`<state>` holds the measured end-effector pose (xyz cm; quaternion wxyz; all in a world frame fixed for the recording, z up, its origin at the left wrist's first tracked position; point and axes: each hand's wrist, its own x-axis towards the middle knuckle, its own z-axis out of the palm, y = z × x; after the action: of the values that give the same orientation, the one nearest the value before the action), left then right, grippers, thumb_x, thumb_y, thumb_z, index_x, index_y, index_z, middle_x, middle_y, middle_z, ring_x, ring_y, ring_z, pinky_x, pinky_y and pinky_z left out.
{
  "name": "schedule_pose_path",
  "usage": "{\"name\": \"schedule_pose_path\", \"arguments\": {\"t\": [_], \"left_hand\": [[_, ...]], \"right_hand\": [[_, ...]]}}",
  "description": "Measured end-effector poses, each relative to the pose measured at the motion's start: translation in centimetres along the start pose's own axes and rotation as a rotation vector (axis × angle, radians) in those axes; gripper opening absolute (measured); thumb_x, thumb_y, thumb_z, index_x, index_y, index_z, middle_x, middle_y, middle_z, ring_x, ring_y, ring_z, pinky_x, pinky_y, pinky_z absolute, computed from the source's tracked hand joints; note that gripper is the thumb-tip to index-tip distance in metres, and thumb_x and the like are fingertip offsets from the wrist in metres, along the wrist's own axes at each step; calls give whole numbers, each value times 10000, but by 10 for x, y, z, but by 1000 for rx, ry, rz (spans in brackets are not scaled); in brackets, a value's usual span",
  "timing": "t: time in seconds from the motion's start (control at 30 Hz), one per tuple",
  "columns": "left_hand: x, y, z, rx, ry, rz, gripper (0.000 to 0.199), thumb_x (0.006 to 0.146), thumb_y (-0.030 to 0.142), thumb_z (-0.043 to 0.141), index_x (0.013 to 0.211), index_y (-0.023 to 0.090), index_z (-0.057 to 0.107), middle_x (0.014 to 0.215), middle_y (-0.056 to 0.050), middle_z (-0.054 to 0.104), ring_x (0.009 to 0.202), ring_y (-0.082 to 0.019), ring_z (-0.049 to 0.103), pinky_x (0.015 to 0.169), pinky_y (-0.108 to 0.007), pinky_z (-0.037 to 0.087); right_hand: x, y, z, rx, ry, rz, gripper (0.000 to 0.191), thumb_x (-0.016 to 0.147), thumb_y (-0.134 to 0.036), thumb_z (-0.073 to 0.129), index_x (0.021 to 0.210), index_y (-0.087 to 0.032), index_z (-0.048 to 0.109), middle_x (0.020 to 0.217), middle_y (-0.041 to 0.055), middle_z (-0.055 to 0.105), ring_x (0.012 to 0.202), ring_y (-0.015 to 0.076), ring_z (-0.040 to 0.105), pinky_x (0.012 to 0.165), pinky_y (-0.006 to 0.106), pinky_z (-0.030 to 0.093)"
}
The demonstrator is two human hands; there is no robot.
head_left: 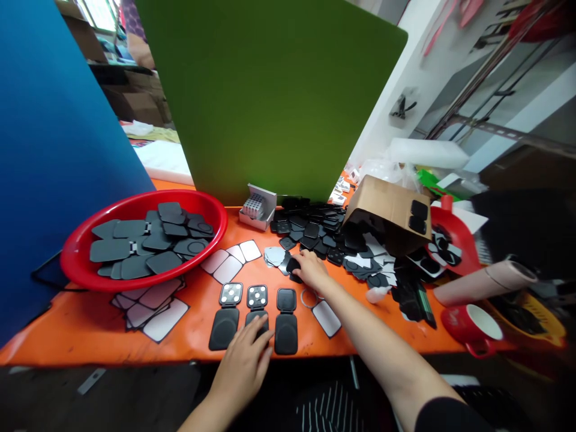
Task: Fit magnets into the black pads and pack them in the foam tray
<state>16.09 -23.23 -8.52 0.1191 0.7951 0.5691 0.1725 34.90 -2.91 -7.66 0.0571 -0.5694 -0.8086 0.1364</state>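
Three black hinged folding pieces lie unfolded in a row near the table's front edge. My left hand (245,357) rests with fingers apart on the lower panel of the middle folding piece (257,296), which it partly covers. White round dots show on the upper panels of that one and the left folding piece (224,329); the right folding piece (286,333) has a plain black upper panel. Farther off, my right hand (311,270) is closed on a small black square plate (294,267), beside a stack of pale silvery sheets (273,256).
A red basin (74,264) full of dark folding pieces stands left. White cards (225,264) lie near it. Behind are a small box of dotted parts (256,210) and a heap of black plates (310,231). A cardboard box (387,201), red mug (468,327) and pink bottle (483,282) stand right.
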Motion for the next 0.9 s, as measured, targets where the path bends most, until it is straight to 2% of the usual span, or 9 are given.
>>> {"name": "schedule_pose_path", "arguments": {"t": [0.13, 0.27, 0.4, 0.5, 0.67, 0.8, 0.9], "left_hand": [[-7, -7, 2, 13, 29, -22, 319, 837, 262, 388, 1131, 255, 512, 1293, -54, 451, 1180, -236, 411, 970, -463, 356], [-11, -17, 7, 36, 56, -45, 342, 830, 263, 400, 1158, 249, 495, 1269, -54, 483, 1161, -235, 436, 979, -482, 330], [-9, -24, 14, 91, 29, -54, 418, 822, 269, 399, 1238, 227, 417, 1309, -69, 436, 1179, -245, 414, 974, -490, 326], [-7, -21, 18, 112, -10, -52, 446, 811, 282, 409, 1249, 201, 407, 1332, -89, 398, 1187, -253, 401, 970, -471, 338], [-1, -9, 16, 156, -62, -82, 481, 775, 253, 436, 1243, 146, 418, 1329, -137, 392, 1192, -270, 391, 959, -434, 355], [2, -6, 9, 185, -111, -86, 498, 759, 239, 441, 1240, 109, 421, 1313, -167, 404, 1194, -276, 386, 960, -425, 347], [4, -8, 4, 167, -121, -79, 500, 759, 255, 451, 1240, 124, 422, 1325, -169, 387, 1191, -273, 388, 954, -419, 347]], "right_hand": [[-13, -1, 0, 79, 73, 14, 386, 737, -262, 590, 1113, -289, 507, 1150, 52, 453, 1053, 226, 384, 873, 334, 296], [-23, 6, 2, 234, 118, 77, 327, 798, -189, 478, 1114, -270, 497, 1054, 42, 530, 993, 188, 461, 843, 306, 336], [-30, 19, 1, 453, 114, 194, 324, 802, -204, 440, 1124, -199, 472, 878, 47, 596, 803, 173, 564, 711, 300, 424], [-38, 19, 4, 644, 31, 220, 201, 811, -245, 418, 951, -143, 520, 737, 48, 613, 646, 150, 594, 585, 268, 462], [-52, -17, 18, 849, -110, 158, 189, 784, -340, 467, 778, -154, 500, 650, 17, 592, 566, 121, 571, 510, 222, 444], [-51, -53, 36, 867, -163, 114, 217, 721, -366, 532, 667, -158, 506, 566, -33, 505, 505, 91, 478, 471, 188, 376], [-46, -68, 51, 832, -162, 114, 226, 713, -369, 524, 641, -155, 511, 535, -47, 456, 494, 83, 420, 463, 180, 328]]}}
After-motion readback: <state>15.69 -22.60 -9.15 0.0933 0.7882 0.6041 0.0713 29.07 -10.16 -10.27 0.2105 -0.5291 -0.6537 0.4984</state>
